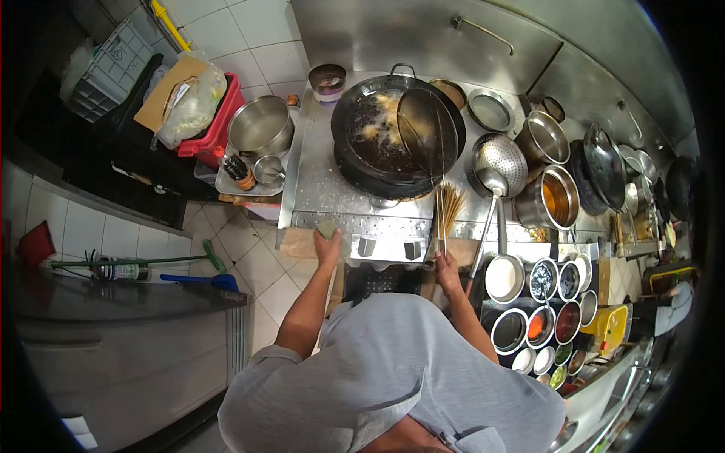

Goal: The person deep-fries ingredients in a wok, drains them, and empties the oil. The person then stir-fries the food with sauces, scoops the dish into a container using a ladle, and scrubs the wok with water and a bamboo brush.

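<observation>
My right hand [446, 268] is closed around the long handle of a wire skimmer [418, 124]. The skimmer's dark mesh bowl is over the right side of a large black wok [349, 151], tilted. Pale golden pieces of food [387, 109] bubble in the dark oil beside it. My left hand [326, 251] is at the stove's front edge, its fingers closed on a greenish-grey cloth [327, 228]. A bamboo wok brush [452, 205] stands just beyond my right hand, beside the skimmer handle.
Right of the wok lie a perforated ladle [499, 160] and a pot of orange-brown liquid [559, 198]. Several seasoning bowls [509, 331] fill the right side. On the left are a steel pot [260, 127], a sauce bottle [236, 170] and a red crate [234, 98].
</observation>
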`<move>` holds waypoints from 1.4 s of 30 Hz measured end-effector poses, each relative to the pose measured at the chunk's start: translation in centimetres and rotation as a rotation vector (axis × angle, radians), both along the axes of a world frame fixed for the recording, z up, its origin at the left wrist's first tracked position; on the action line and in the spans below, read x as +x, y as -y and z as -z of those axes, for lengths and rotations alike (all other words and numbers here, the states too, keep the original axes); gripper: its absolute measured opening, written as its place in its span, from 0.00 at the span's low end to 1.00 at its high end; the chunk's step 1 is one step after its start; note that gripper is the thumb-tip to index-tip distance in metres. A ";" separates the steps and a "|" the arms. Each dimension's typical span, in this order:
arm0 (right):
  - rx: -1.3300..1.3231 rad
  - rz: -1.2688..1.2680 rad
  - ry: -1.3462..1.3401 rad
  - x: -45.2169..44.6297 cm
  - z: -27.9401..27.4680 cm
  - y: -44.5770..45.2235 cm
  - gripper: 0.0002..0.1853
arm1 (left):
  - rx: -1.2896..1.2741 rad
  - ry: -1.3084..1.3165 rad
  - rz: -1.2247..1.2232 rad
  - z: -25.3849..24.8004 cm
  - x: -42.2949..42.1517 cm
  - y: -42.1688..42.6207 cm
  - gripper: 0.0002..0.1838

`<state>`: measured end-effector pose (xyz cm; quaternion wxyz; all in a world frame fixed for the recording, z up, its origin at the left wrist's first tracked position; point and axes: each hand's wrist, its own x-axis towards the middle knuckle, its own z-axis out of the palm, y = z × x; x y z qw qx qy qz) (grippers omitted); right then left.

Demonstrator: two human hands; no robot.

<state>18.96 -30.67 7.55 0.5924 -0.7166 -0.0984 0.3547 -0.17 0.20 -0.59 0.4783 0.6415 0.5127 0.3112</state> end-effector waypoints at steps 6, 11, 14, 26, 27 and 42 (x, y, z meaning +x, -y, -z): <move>-0.020 0.007 -0.032 0.0 -0.8 -0.1 0.18 | -0.020 -0.010 -0.003 -0.2 0.0 0.0 0.34; -0.002 0.003 -0.011 -0.1 0.0 0.0 0.17 | -0.009 -0.017 -0.014 0.5 0.0 -0.1 0.35; -0.003 0.001 0.015 0.0 0.5 0.1 0.17 | -0.017 -0.022 -0.015 0.1 0.0 0.0 0.35; -0.001 0.015 -0.049 -0.2 -0.7 -0.1 0.17 | 0.007 -0.026 -0.018 0.7 0.0 -0.1 0.35; -0.001 0.014 -0.048 -0.2 -0.6 -0.1 0.17 | 0.007 -0.026 -0.018 0.5 0.0 -0.1 0.35; -0.011 -0.001 -0.046 -0.2 -0.7 0.0 0.18 | -0.038 0.033 -0.007 -0.7 0.1 0.3 0.32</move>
